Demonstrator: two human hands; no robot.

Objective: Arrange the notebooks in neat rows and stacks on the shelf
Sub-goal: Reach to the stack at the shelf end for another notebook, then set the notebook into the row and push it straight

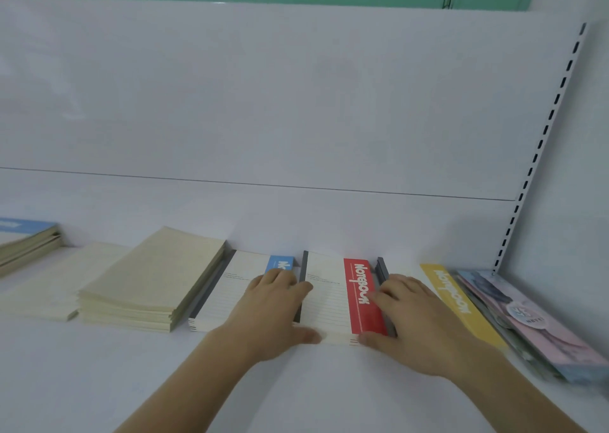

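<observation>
White shelf under a plain white back panel, slotted upright at the far right, strip of green wall above. Along the back of the shelf, a row of notebook stacks, and in the middle of it the red-banded notebook stack, spine edge toward the front, cream lined cover with a red band reading "Notebook" down its right side.

Left hand laid flat over the seam between that stack and the blue-banded notebook stack, fingers straight, thumb pressed at the front corner. Right hand flat too, fingertips on the red band, thumb at the front right corner, palm over the yellow-banded notebook stack. Nothing gripped by either; both merely pressing and squaring.

Risks, as a judgement: uneven push from the two thumbs likely to twist the red stack instead of sliding it straight, leaving its spine out of line with the blue one. Weight of the right palm liable to drag the yellow covers sideways toward the pink and blue notebooks, which already lie fanned against the right wall. Smooth covers, so top copies apt to slip off the lower ones under a sideways press.

Further left, a tall stack of plain cream notebooks, a lower cream pile beside it, and a blue-topped stack at the edge.
</observation>
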